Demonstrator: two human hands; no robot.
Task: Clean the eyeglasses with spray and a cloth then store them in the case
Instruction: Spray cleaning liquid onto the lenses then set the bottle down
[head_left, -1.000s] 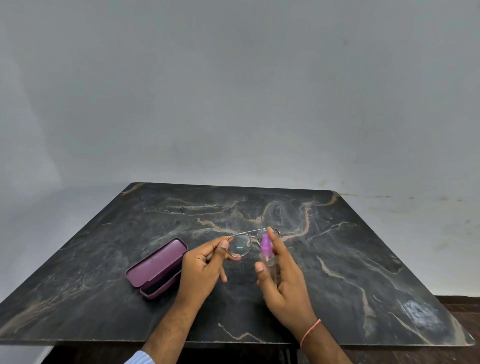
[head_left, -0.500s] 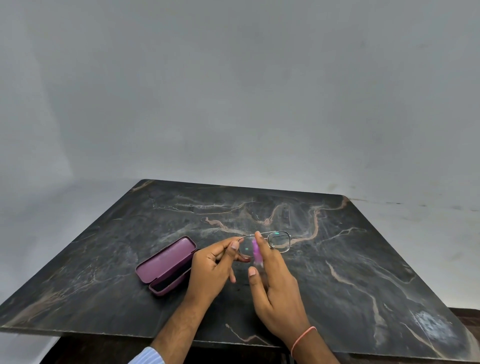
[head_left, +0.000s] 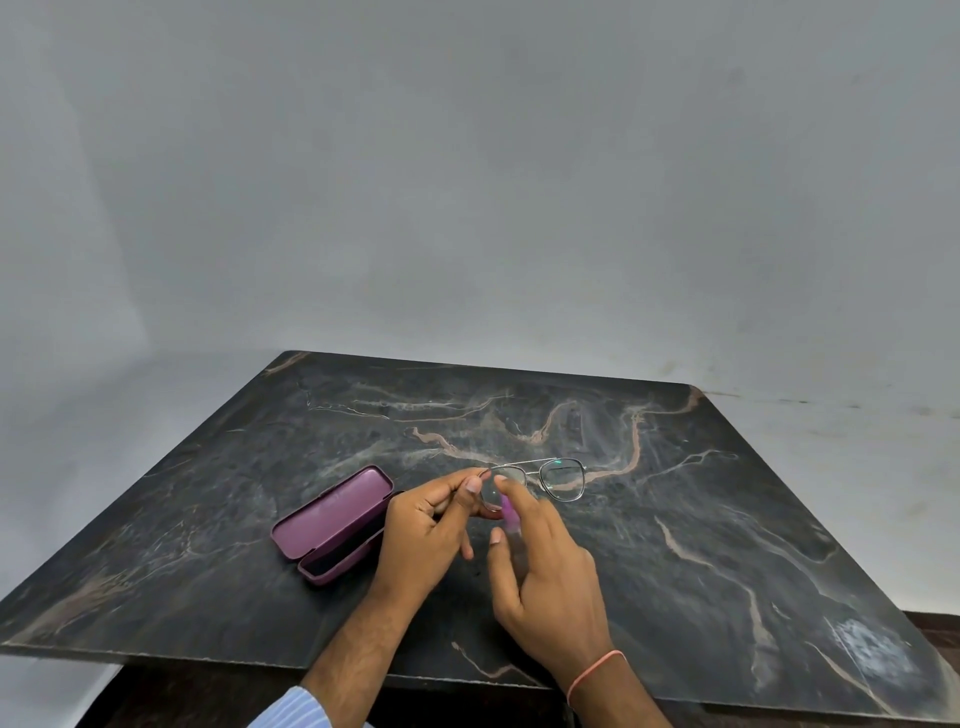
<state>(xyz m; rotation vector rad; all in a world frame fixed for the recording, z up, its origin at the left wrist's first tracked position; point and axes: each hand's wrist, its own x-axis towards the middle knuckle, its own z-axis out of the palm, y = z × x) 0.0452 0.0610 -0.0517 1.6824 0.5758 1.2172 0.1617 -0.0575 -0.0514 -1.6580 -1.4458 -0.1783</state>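
Spray step: eyeglasses (head_left: 540, 480) held above the table, centre of frame

Left hand (head_left: 431, 535) pinches the near lens rim; right hand (head_left: 545, 582) is wrapped round a small spray bottle (head_left: 508, 512) with a pink top, forefinger up at the nozzle. Judged: thin metal frame is light, springy, easily bent; lenses smear, so hold by rim or bridge. Case (head_left: 335, 525) lies open at lower left. Dark veined marble table (head_left: 727, 519) looks hard and slick; plain grey wall fills the upper frame; no cloth seen

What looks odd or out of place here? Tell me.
Only a pale, whitish smudge on the table near its right front corner. No cloth is in view. The case lies open.
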